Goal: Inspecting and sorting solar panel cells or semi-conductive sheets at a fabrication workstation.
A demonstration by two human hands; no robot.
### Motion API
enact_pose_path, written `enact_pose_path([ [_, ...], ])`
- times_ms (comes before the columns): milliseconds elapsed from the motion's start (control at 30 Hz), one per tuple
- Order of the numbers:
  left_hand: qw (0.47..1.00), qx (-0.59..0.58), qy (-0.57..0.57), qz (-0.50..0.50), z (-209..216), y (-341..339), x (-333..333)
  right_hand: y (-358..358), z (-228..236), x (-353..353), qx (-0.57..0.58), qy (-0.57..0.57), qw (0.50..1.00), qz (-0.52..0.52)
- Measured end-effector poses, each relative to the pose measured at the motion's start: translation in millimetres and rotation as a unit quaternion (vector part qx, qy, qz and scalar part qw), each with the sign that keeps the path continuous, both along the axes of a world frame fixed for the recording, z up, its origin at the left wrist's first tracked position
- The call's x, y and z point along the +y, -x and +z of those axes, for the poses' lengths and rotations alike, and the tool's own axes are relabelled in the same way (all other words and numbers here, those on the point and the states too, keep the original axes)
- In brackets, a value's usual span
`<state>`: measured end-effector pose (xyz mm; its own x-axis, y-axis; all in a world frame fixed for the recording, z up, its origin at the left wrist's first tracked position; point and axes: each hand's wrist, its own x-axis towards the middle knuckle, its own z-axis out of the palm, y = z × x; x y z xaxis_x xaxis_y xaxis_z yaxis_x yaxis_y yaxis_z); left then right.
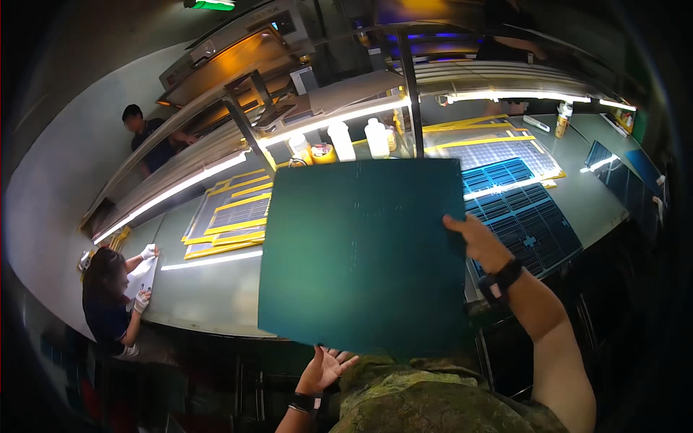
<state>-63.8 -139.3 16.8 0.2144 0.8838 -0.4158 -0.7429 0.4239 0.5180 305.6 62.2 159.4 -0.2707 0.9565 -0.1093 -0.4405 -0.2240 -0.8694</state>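
A large, flat green panel with a few faint pale marks is held upright in front of me, over the front of the workbench. My right hand grips its right edge, the thumb lying on the near face and the other fingers mostly hidden. Below the panel's lower edge is my left hand, palm turned up and fingers spread; its fingertips come right up to that edge, and I cannot tell how firmly they touch. Behind the panel's right side lies a dark blue panel with a fine line pattern.
Yellow-edged frames lie left on the bench, more at the back right. White bottles stand below a lit shelf. A spray can is far right. A gloved co-worker works at the left end, another person beyond.
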Motion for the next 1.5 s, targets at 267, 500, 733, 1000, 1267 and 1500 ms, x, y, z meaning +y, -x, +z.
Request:
enact_pose_path([
  [267,0.995,0.043,0.011,-0.084,-17.5,-2.6,10.0,-39.4,-100.4,19.0,-0.288,-0.064,0.954,0.05],
  [500,0.981,0.118,0.023,-0.154,-3.7,-29.6,35.9,-35.4,-94.7,12.9,-0.397,-0.098,0.91,0.071],
  [733,0.978,0.164,0.069,-0.106,4.1,-60.5,24.8,-97.0,-86.6,-68.2,-0.678,-0.351,0.646,0.006],
  [1000,0.959,0.096,0.104,-0.247,2.5,-61.4,40.1,-112.7,-97.4,-121.4,-0.742,-0.364,0.558,0.075],
  [1267,0.792,0.461,-0.132,-0.377,123.4,-28.5,94.5,-131.0,-105.3,-129.2,-0.699,-0.398,0.589,0.075],
  [1500,0.494,0.648,-0.512,-0.272,86.0,-182.4,178.4,-158.3,-73.1,-111.9,-0.617,-0.342,0.66,-0.257],
])
